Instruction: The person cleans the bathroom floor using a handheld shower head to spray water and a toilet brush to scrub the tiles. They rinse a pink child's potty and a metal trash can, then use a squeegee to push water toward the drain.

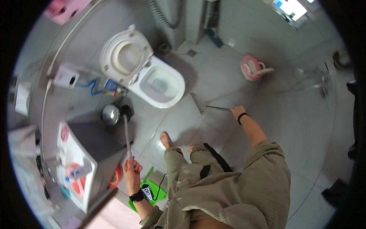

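My left hand, at the lower left, is closed round the pale handle of what looks like a toilet brush. Its dark, blurred head is beside a silver round bin. To the right, my right hand grips the thin metal handle of a floor squeegee. The squeegee's wide triangular head rests on the tiles, just right of the white toilet. The toilet's lid and seat are raised, and water shows in the bowl.
A white washbasin on a grey cabinet stands at left. Below my left hand lies a green dustpan. Farther off are a pink and white bucket and a floor drain. A shower tap is on the right wall.
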`<action>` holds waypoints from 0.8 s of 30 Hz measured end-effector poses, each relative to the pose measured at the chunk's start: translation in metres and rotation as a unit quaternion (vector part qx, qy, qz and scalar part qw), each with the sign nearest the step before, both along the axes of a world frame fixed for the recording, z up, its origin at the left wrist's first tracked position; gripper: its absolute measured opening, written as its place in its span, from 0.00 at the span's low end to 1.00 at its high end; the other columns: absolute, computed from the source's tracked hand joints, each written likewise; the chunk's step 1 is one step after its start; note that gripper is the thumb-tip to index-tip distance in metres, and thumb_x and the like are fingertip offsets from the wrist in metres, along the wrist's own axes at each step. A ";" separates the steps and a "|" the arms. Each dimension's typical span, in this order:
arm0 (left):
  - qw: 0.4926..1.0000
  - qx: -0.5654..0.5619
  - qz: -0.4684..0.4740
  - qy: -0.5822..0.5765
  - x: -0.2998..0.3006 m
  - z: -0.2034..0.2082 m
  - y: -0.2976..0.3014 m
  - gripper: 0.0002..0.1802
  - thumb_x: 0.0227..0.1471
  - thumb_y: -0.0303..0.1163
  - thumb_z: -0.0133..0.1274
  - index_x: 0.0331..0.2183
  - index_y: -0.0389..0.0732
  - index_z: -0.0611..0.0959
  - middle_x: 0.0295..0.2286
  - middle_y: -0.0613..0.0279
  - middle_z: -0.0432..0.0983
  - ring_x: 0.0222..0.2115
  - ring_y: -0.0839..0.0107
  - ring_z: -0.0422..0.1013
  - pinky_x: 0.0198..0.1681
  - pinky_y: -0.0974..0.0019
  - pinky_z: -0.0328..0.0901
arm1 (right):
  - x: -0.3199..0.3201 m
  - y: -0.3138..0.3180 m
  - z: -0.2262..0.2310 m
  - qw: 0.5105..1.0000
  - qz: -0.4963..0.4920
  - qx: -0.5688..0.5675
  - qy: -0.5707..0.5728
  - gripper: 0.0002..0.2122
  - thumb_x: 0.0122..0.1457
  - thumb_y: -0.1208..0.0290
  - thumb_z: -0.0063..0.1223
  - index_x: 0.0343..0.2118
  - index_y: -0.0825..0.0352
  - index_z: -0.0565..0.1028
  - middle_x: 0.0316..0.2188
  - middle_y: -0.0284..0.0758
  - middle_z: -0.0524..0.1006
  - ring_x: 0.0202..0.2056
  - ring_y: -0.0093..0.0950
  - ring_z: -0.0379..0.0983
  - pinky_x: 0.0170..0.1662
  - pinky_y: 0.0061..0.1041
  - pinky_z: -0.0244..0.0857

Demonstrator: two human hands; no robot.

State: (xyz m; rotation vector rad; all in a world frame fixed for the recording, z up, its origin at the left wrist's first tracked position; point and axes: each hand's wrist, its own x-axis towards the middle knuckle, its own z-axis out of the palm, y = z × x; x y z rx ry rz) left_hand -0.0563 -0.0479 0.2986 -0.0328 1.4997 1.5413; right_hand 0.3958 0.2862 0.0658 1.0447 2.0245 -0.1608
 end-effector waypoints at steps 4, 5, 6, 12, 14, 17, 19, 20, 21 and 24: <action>0.995 0.008 -0.098 0.012 -0.044 0.003 0.067 0.11 0.56 0.35 0.42 0.34 0.35 0.70 0.19 0.72 0.56 0.17 0.82 0.50 0.19 0.77 0.49 | -0.006 -0.038 0.006 0.991 -0.088 0.084 0.050 0.08 0.54 0.74 0.46 0.37 0.65 0.72 0.28 0.37 0.75 0.32 0.30 0.72 0.33 0.27 0.65; 0.990 0.016 -0.136 0.022 -0.055 0.004 0.086 0.11 0.57 0.35 0.42 0.34 0.36 0.70 0.19 0.72 0.56 0.17 0.82 0.51 0.19 0.77 0.49 | -0.006 -0.060 0.013 0.986 -0.113 0.113 0.056 0.08 0.52 0.73 0.47 0.35 0.66 0.72 0.28 0.37 0.75 0.31 0.31 0.72 0.32 0.27 0.65; 0.984 0.020 -0.177 0.018 -0.067 0.003 0.108 0.12 0.57 0.35 0.41 0.35 0.36 0.69 0.19 0.72 0.56 0.17 0.82 0.51 0.19 0.76 0.50 | -0.008 -0.085 0.019 0.978 -0.138 0.142 0.059 0.07 0.51 0.73 0.49 0.34 0.66 0.73 0.27 0.37 0.75 0.30 0.31 0.72 0.32 0.27 0.64; 0.908 0.002 -0.418 -0.015 -0.119 -0.010 0.255 0.12 0.56 0.36 0.42 0.35 0.36 0.69 0.18 0.72 0.55 0.16 0.83 0.51 0.19 0.77 0.50 | -0.062 -0.252 0.069 0.802 -0.562 -0.026 0.198 0.07 0.49 0.72 0.53 0.25 0.71 0.72 0.23 0.37 0.74 0.23 0.30 0.71 0.27 0.29 0.64; 0.874 0.005 -0.485 -0.032 -0.121 -0.009 0.291 0.12 0.57 0.36 0.41 0.34 0.36 0.69 0.18 0.72 0.54 0.16 0.83 0.51 0.19 0.77 0.51 | -0.091 -0.285 0.078 0.610 -0.720 -0.064 0.324 0.09 0.51 0.70 0.52 0.25 0.72 0.70 0.22 0.38 0.74 0.21 0.27 0.70 0.22 0.27 0.63; 0.823 0.000 -0.568 -0.015 -0.111 -0.002 0.327 0.11 0.57 0.36 0.41 0.35 0.37 0.69 0.18 0.73 0.54 0.16 0.83 0.51 0.19 0.76 0.51 | -0.142 -0.321 0.079 0.309 -0.840 -0.055 0.442 0.14 0.56 0.65 0.49 0.32 0.75 0.66 0.20 0.41 0.73 0.13 0.21 0.64 0.15 0.20 0.58; 0.790 -0.016 -0.613 -0.003 -0.090 -0.001 0.344 0.11 0.57 0.36 0.40 0.35 0.37 0.68 0.18 0.73 0.54 0.16 0.83 0.50 0.19 0.77 0.50 | -0.172 -0.342 0.072 0.150 -0.864 0.009 0.481 0.15 0.56 0.65 0.47 0.33 0.75 0.64 0.20 0.40 0.73 0.11 0.21 0.62 0.15 0.20 0.58; 0.775 -0.017 -0.632 -0.004 -0.082 0.000 0.348 0.11 0.57 0.36 0.40 0.34 0.37 0.68 0.18 0.73 0.54 0.16 0.83 0.50 0.19 0.76 0.50 | -0.189 -0.356 0.069 0.039 -0.856 0.029 0.514 0.15 0.58 0.62 0.44 0.31 0.74 0.65 0.20 0.40 0.72 0.12 0.20 0.63 0.15 0.19 0.58; 0.756 -0.013 -0.655 -0.016 -0.075 0.001 0.350 0.10 0.57 0.36 0.40 0.34 0.38 0.68 0.18 0.73 0.54 0.16 0.83 0.50 0.19 0.76 0.50 | -0.210 -0.369 0.066 -0.078 -0.860 0.034 0.502 0.15 0.58 0.63 0.42 0.30 0.74 0.64 0.19 0.39 0.71 0.12 0.20 0.62 0.14 0.18 0.57; 0.703 -0.025 -0.710 -0.039 -0.068 0.014 0.347 0.11 0.57 0.35 0.42 0.34 0.36 0.69 0.19 0.73 0.55 0.17 0.83 0.49 0.19 0.77 0.49 | -0.291 -0.423 0.062 -0.434 -0.725 0.070 0.530 0.12 0.60 0.66 0.37 0.25 0.70 0.61 0.16 0.33 0.64 0.12 0.19 0.57 0.15 0.17 0.54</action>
